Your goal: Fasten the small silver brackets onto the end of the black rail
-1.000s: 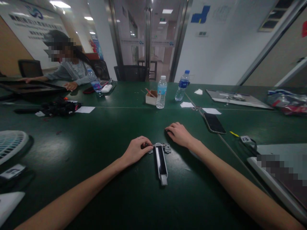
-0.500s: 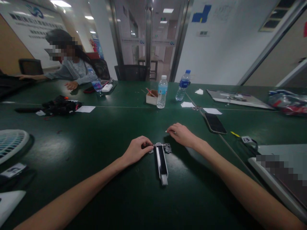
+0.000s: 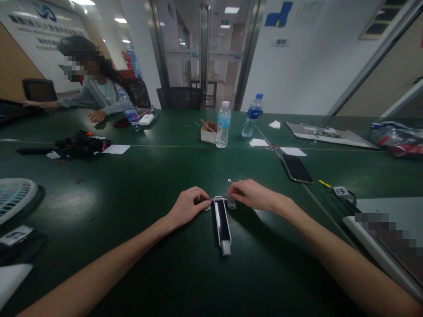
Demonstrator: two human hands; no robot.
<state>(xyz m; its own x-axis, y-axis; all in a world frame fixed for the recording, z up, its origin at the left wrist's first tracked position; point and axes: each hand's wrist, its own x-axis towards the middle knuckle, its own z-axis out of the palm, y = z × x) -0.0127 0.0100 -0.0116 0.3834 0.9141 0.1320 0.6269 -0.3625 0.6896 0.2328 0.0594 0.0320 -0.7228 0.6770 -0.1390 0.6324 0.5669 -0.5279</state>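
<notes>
Green table [image 3: 158, 277]: spread dark and glossy beneath the 2 bare hands.
Long narrow piece [image 3: 223, 222]: lay between the hands and ran nearer than either, a dark strip framed in white, with 1 pale block [image 3: 226, 248] at its near end.
Left hand [image 3: 188, 205]: narrow, thumb and index finger pinched on the left metal bracket [image 3: 208, 208], just beside the piece's far end.
Right hand [image 3: 254, 194]: fingertips curled down at the right metal bracket [image 3: 231, 204]; whether they gripped anything could not be told.
White slotted object [image 3: 16, 199]: sat well to the left of the left hand.
White ring [image 3: 229, 180]: lay just beyond the right hand's fingertips.
Phone [image 3: 296, 168]: lay screen-dark, beyond the right hand and to its right.
Black bundle [image 3: 79, 145]: lay beyond the left hand, well to its left.
White-capped bottle [image 3: 223, 130]: stood upright beyond the hands, just beside 1 open box [image 3: 207, 135].
Co-worker [image 3: 102, 94]: sat far beyond the left hand, to its left.
</notes>
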